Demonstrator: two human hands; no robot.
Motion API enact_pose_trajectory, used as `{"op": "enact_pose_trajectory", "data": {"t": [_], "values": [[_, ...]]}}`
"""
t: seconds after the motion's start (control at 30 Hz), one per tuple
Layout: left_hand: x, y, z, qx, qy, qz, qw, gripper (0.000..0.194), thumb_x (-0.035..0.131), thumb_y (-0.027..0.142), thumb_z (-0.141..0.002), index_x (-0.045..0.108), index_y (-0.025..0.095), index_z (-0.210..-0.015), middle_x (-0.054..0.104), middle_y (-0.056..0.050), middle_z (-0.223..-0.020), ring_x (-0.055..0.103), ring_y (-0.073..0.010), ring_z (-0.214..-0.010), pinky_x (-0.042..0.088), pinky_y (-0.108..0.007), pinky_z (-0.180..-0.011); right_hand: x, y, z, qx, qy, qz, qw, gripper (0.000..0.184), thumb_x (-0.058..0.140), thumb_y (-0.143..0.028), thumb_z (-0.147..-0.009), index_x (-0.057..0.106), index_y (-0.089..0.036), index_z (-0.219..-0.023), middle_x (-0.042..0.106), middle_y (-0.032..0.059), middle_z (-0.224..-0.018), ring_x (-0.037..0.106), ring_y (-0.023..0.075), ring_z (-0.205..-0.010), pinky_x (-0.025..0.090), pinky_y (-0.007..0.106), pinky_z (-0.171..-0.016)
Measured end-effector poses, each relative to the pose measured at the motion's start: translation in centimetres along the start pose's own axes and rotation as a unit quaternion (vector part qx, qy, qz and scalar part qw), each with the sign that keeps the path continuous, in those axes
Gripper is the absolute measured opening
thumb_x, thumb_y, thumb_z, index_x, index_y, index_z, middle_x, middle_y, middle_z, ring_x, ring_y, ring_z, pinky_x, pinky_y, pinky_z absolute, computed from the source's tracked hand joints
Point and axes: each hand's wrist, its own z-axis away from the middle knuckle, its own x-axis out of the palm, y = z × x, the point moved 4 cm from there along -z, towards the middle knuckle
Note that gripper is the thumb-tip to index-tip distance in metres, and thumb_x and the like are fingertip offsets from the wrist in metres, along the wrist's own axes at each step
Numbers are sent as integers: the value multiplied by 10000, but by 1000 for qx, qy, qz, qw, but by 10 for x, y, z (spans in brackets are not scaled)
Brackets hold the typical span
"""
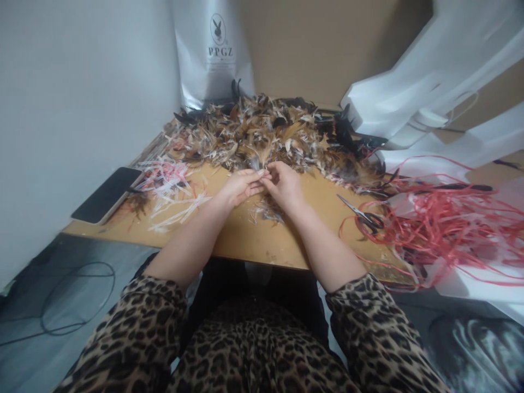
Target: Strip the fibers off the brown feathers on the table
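By the right hand (286,188), feathers (262,153) lengthwise, tips forward

Left wall: pale, plain, bluish white (82,82), close along the table's left edge.
Back: a flat brown surface (327,49) beyond the table's far edge; from here I can't tell wall from board.
Table: a yellowish-brown top (245,234), its front edge scuffed, the front right corner chipped.
Far left corner: a silvery-white bag (192,71) stands upright, printed with a rabbit head and "PPGZ".
Right edge: big white sheeting (409,93) slants up past it.
Floor: dull grey-blue (135,256); a dark cable (112,284) loops below the front left corner, shiny dark plastic (478,349) beyond the front right.
Light: soft and cool, glinting on the bag.
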Motion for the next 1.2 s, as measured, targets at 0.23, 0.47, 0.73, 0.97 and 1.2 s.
{"op": "enact_pose_trajectory", "data": {"t": [0.23,0.47,0.73,0.97,1.2], "values": [[3,-3,0,-5,-9,8,1000,86,680,179,-777,678,94,-792,723,-101,-832,683,-125,-748,533,-285,-802,0,-1,0,-8,11,29,1000,134,548,-302,-819,594,-194,-884,623,58,-839,536,191,-787,387,314,-745],[-6,4,-4,40,20,5,999,94,690,190,-769,667,100,-785,728,-92,-861,687,-111,-759,524,-240,-780,-2,5,-4,16,-8,-17,1000,237,620,-321,-770,620,-201,-974,633,46,-814,544,190,-757,402,318,-734],[-38,43,-2,157,99,78,980,132,629,221,-826,653,135,-924,730,-60,-886,676,-73,-759,492,-144,-663,-23,49,-8,142,107,-145,973,170,574,-307,-750,672,-175,-792,648,25,-729,553,165,-684,439,310,-723],[-42,41,-5,155,123,71,978,140,636,234,-825,658,148,-932,728,-41,-880,657,-54,-707,481,-141,-625,-21,42,-19,138,63,-104,983,167,582,-295,-720,692,-170,-738,673,29,-726,570,170,-682,436,312,-700],[-40,37,-5,143,129,83,978,101,640,211,-820,654,125,-870,724,-47,-855,646,-47,-666,465,-137,-612,-6,16,-37,97,-6,-3,995,178,566,-284,-755,699,-169,-788,683,43,-785,591,186,-737,443,326,-749]]}}
